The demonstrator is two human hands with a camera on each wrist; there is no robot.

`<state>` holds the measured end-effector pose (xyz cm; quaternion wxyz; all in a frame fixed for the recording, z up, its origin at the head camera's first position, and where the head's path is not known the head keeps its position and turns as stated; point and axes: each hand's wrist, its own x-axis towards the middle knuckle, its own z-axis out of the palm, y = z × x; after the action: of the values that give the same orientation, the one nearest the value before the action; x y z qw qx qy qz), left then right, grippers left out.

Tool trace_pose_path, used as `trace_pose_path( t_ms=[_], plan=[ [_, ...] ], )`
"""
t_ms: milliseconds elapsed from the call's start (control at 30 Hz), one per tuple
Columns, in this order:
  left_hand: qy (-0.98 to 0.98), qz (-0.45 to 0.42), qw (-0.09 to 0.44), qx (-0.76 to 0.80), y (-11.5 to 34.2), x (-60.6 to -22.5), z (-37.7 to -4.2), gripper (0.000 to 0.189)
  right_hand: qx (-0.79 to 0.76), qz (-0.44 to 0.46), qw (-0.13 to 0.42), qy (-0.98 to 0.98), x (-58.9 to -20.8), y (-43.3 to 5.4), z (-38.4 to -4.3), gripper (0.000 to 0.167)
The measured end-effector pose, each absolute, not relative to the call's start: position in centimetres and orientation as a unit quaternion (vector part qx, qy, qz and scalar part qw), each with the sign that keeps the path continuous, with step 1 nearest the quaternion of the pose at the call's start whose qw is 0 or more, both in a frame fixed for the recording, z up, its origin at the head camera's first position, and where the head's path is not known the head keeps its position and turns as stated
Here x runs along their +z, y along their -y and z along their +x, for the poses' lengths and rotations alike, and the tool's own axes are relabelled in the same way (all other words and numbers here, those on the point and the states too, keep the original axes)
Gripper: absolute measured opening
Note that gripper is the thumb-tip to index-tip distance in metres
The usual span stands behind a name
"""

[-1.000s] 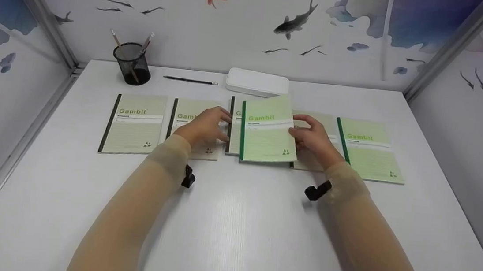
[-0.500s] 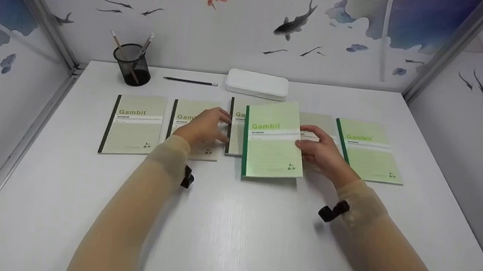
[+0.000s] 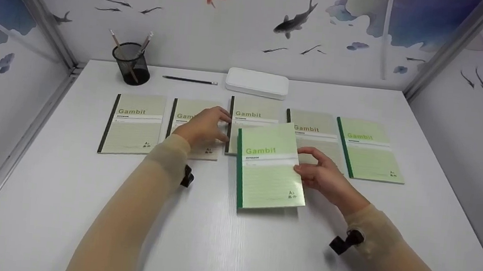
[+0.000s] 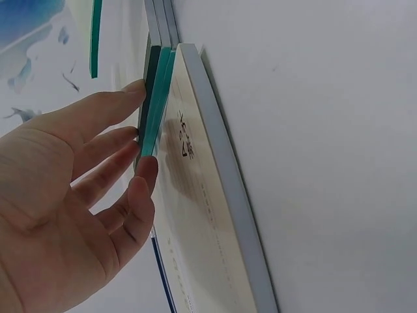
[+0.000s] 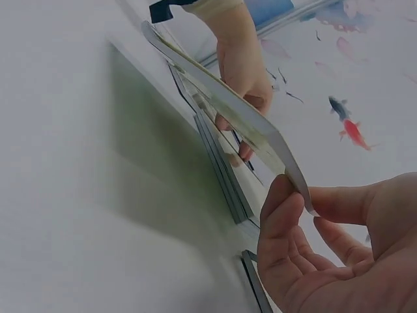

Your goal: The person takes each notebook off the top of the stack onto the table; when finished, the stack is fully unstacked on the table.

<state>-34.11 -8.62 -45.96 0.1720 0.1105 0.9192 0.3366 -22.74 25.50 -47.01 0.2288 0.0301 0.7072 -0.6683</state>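
My right hand (image 3: 324, 176) pinches a green notebook (image 3: 269, 173) by its right edge, between thumb and fingers. The notebook hangs tilted above the table and overlaps the lower part of the middle stack; in the right wrist view its pages (image 5: 225, 98) bow slightly. My left hand (image 3: 205, 125) lies over a grey notebook, its fingertips right at the spine side of the middle stack, whose top is a grey notebook (image 3: 254, 115) with a black spine. Teal spines (image 4: 158, 98) show beneath that dark one in the left wrist view.
Grey notebooks (image 3: 133, 136) lie left of the middle stack, and another grey notebook (image 3: 316, 136) lies right of it. A green notebook (image 3: 375, 153) is farthest right. Behind them are a mesh pen cup (image 3: 136, 74), a pencil (image 3: 189, 80) and a white case (image 3: 256, 84). Walls enclose the table.
My right hand has drawn the green notebook off the middle stack, toward me, uncovering more of the grey notebooks behind it. The left hand has stayed in place.
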Motion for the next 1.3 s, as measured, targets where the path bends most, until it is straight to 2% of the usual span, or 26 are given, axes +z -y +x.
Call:
trace_pose_path(
  t_ms=[333,733,1300],
  plan=[
    [-0.925,0.134,0.165,0.316,8.6,-46.1,-34.0,0.064,-0.655,0.003,0.296,-0.695,-47.8,-24.5,-19.9,0.049],
    [-0.925,0.126,0.168,0.316,8.6,-46.0,-34.1,0.064,-0.638,-0.007,0.326,-0.697,-48.2,-24.3,-18.2,0.049],
    [-0.929,0.13,0.174,0.299,8.5,-45.7,-34.3,0.063,-0.465,-0.034,0.282,-0.839,-47.2,-23.7,-17.4,0.05]
  ],
)
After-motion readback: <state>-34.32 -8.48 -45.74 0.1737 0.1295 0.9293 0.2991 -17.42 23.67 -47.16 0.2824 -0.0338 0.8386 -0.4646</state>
